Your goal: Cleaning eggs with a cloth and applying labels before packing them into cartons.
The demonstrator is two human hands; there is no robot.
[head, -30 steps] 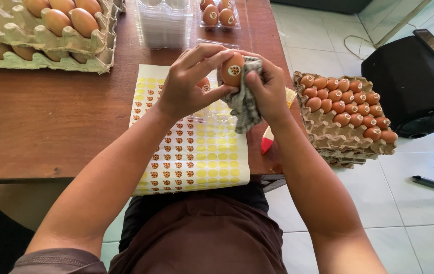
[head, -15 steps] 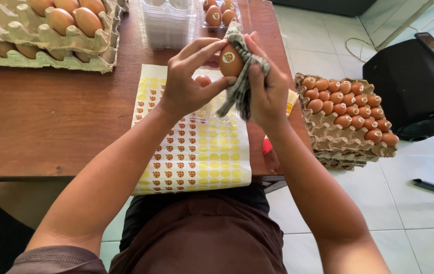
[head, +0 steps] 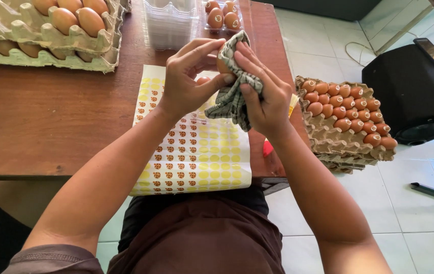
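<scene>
My left hand (head: 189,78) grips a brown egg (head: 223,66), which shows only as a sliver between my fingers. My right hand (head: 262,91) presses a grey checked cloth (head: 233,99) over that egg, covering most of it. Both hands hover above a sheet of small round stickers (head: 196,152) that lies on the wooden table (head: 49,122). A second egg (head: 202,80) peeks out just under my left thumb, resting on the sheet.
Cardboard trays of brown eggs (head: 49,30) stand at the back left. Clear plastic egg cartons (head: 171,23) sit at the back, one holding stickered eggs (head: 222,15). A stack of filled egg trays (head: 346,119) stands off the table's right side. A black speaker (head: 412,91) is on the tiled floor.
The cloth has slid up and over the egg, hiding the sticker that showed earlier. Both hands have risen slightly away from me.
</scene>
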